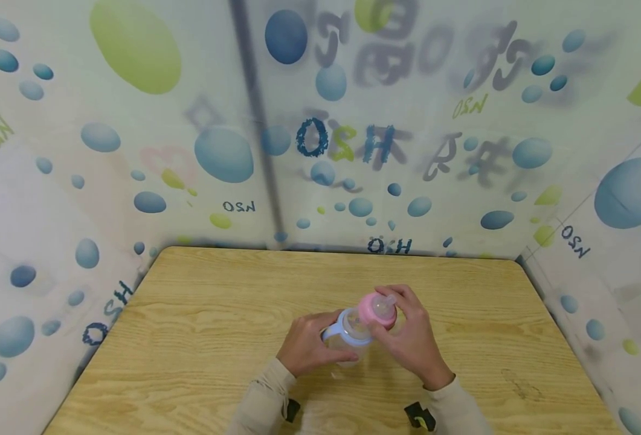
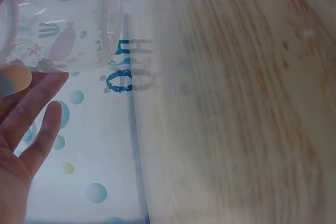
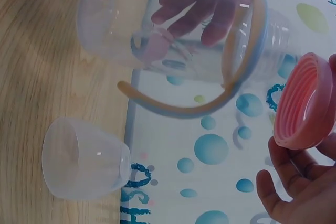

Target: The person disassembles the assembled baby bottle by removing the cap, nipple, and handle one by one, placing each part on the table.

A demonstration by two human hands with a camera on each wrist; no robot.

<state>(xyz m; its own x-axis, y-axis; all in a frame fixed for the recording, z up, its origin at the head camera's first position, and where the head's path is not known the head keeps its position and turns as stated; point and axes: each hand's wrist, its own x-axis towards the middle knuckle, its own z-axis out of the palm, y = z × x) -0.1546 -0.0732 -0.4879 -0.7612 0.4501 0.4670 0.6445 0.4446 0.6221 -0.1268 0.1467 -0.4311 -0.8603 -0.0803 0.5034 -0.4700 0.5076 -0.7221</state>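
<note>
My left hand (image 1: 310,345) grips a clear baby bottle (image 1: 338,344) fitted with a pale blue handle ring (image 1: 348,336). Printed pictures show on the bottle's wall (image 2: 63,40) in the left wrist view. Between the thumb and fingers of my right hand (image 1: 415,338) is a pink screw collar (image 1: 371,311) with a clear teat (image 1: 384,304). The right wrist view shows the collar's threaded inside (image 3: 302,103) facing the bottle's open neck (image 3: 278,38), with a gap between them. My left fingers are visible through the bottle there.
A translucent cup-shaped cover (image 3: 86,158) stands on the table near the bottle in the right wrist view. The wood-grain table (image 1: 200,326) is bordered by white walls (image 1: 440,235) with blue and green dots. Dark straps (image 1: 420,417) show near both sleeves.
</note>
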